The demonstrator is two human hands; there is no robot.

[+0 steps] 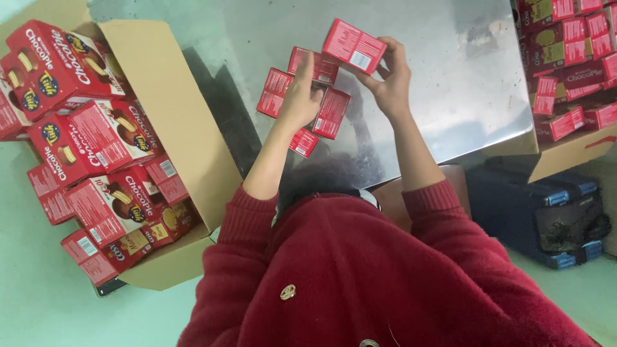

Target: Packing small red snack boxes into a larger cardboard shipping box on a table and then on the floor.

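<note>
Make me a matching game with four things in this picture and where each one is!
Things:
1. raised red box
2. big cardboard carton
3. dark blue case
4. flat red boxes

Places:
a. on the floor, under the metal table's right end
b. in the right hand, above the table
c. lying on the metal table by the left hand
d. at the left, full of red snack boxes

Pairs: 1-b, 2-d, 3-a, 4-c
</note>
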